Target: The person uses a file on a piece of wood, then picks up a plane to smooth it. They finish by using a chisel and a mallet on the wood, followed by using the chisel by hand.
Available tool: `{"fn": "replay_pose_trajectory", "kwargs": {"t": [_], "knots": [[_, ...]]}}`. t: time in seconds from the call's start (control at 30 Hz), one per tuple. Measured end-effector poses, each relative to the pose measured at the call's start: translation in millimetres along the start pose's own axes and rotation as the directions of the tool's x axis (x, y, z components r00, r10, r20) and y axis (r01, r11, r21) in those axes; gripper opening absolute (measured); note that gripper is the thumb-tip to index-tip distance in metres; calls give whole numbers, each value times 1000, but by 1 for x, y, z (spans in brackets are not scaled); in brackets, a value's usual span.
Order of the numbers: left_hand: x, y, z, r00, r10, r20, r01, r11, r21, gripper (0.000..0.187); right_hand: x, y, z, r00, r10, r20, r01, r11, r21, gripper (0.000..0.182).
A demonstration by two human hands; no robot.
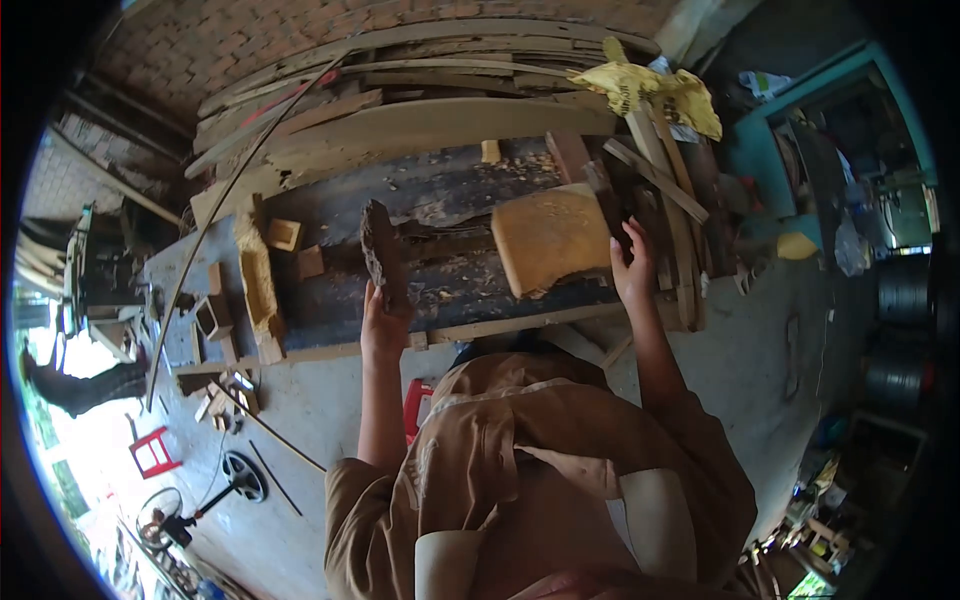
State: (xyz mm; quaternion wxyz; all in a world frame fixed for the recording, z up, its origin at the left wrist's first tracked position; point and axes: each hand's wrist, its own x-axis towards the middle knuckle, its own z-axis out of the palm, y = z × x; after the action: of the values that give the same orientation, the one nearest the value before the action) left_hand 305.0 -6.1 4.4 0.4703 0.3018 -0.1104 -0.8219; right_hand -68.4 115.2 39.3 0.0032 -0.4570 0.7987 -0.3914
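My left hand (386, 322) is closed round the lower end of a rough, dark piece of wood (385, 250), which stands up from the hand over the workbench (330, 300). At the right, my right hand (635, 268) has its thumb and fingers about the near end of a dark wood strip (602, 195). That strip lies along the right edge of a smooth, yellowish wooden slab (550, 238) with a curved notch in its near side. Wood chips are scattered on the bench between my hands.
At the bench's left lie a hollowed yellow wood piece (260, 275) and small wooden frames (285, 235). Long boards (420, 125) are stacked behind by the brick wall. Several planks (665, 200) rise at the right. A red stool (155, 453) stands on the floor.
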Motion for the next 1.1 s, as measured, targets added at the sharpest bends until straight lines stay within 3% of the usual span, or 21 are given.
{"fn": "replay_pose_trajectory", "kwargs": {"t": [0.03, 0.13, 0.17, 0.2, 0.23, 0.27, 0.33, 0.4, 0.47, 0.53, 0.57, 0.6, 0.7, 0.77, 0.9, 1.1], "knots": [[2, -5, 9, 988, -59, 144, 65, 997, -36, 48, 1, 10, -6, 1000, 17, -17, -16, 1000, 19, 31], [3, -27, 59, 964, -152, 219, 167, 984, -53, 50, 3, 49, -20, 985, -44, -167, 42, 999, -12, 22], [6, -36, 69, 958, -170, 232, 183, 982, -37, 50, 0, 61, -28, 984, 170, -52, -165, 981, 102, 20], [9, -45, 77, 956, -159, 245, 136, 985, 107, 51, -2, 72, -36, 928, 362, 84, -372, 908, 194, 19], [11, -54, 85, 954, -149, 261, 83, 965, 248, 51, -4, 79, -42, 940, 341, 29, -340, 918, 204, 22], [11, -63, 95, 948, -167, 271, 94, 960, 264, 51, -6, 90, -49, 934, 357, 12, -352, 913, 208, 22], [11, -80, 114, 966, -135, 219, 19, 887, 462, 49, -11, 111, -62, 863, 500, 73, -504, 862, 49, 26], [16, -95, 129, 957, -146, 251, -21, 827, 561, 51, -16, 126, -71, 853, 520, 40, -520, 854, -7, 29], [16, -106, 143, 950, -142, 279, -172, 509, 843, 52, -18, 140, -77, 846, 534, 7, -532, 844, -66, 33], [19, -119, 150, 944, -140, 298, -205, 458, 865, 53, -20, 152, -78, 851, 523, 49, -524, 852, 5, 39], [19, -122, 155, 917, -120, 380, -355, 183, 917, 54, -20, 156, -77, 827, 554, 96, -555, 832, -10, 40], [19, -125, 159, 878, -124, 462, -475, -109, 873, 56, -26, 166, -68, 821, 564, 90, -566, 824, -5, 40], [22, -135, 161, 869, -147, 473, -493, -168, 854, 57, -42, 188, -39, 865, 471, 174, -486, 873, 51, 29], [27, -136, 158, 855, -170, 490, -518, -228, 825, 56, -48, 177, -30, 906, 307, 290, -297, 951, -79, 27], [31, -132, 163, 773, -249, 583, -633, -350, 690, 61, -49, 172, -12, 811, 460, 361, -401, 887, -230, 35], [35, -127, 169, 751, -283, 596, -653, -453, 607, 63, -37, 171, -11, 761, 505, 408, -461, 863, -207, 40]]}}
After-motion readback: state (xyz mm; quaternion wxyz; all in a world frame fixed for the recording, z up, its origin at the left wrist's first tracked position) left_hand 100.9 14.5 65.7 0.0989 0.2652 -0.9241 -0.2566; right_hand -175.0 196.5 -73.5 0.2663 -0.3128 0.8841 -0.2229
